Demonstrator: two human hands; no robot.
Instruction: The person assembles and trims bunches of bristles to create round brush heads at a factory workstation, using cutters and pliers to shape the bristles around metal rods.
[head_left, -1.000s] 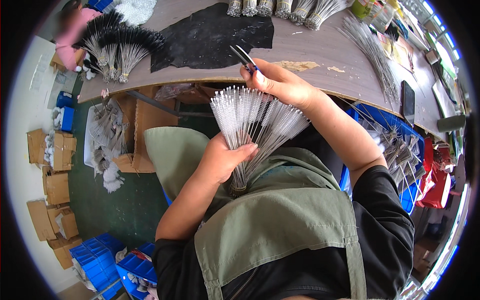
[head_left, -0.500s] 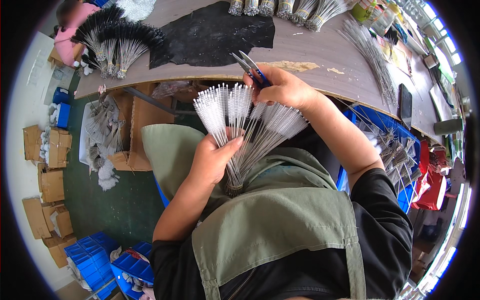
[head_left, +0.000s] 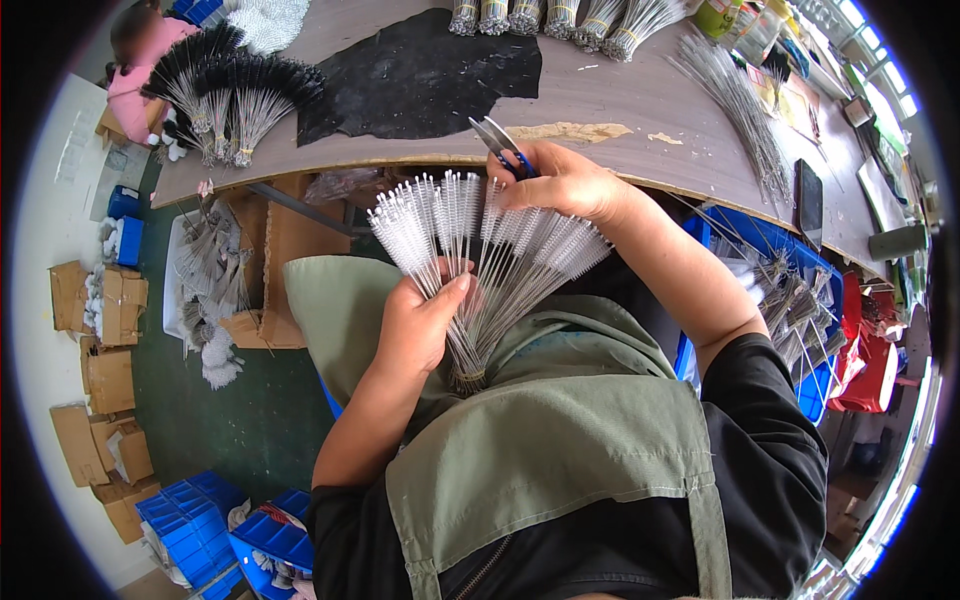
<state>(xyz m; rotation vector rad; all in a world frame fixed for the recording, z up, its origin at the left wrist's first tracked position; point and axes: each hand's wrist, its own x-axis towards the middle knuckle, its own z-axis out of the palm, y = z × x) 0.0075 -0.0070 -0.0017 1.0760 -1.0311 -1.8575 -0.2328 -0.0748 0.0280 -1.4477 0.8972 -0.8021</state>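
A fanned bundle of white-bristled wire brushes [head_left: 555, 242] rests against my apron, its wire ends tied together at the bottom. My left hand [head_left: 415, 325] is closed around part of the wires on the left side, thumb pressed on them. At the top of the fan is my right hand [head_left: 568, 185], curled round blue-handled scissors [head_left: 487, 135]. The scissor blades point up and left, away from the bristles. My right fingertips touch the brush tips near the middle, where the fan parts; the far fingers are partly hidden.
A table [head_left: 640, 100] stands ahead, bearing a black sheet [head_left: 420, 75], black-bristled brushes [head_left: 235, 105], wire bundles [head_left: 640, 30] and a phone [head_left: 808, 195]. Below it are a cardboard box [head_left: 290, 270] and a blue crate [head_left: 812, 390]. A person in pink [head_left: 130, 95] sits far left.
My left hand and the left part of the fan have shifted slightly left. The gap in the brushes sits further left, and my right fingers have moved down and left onto the tips.
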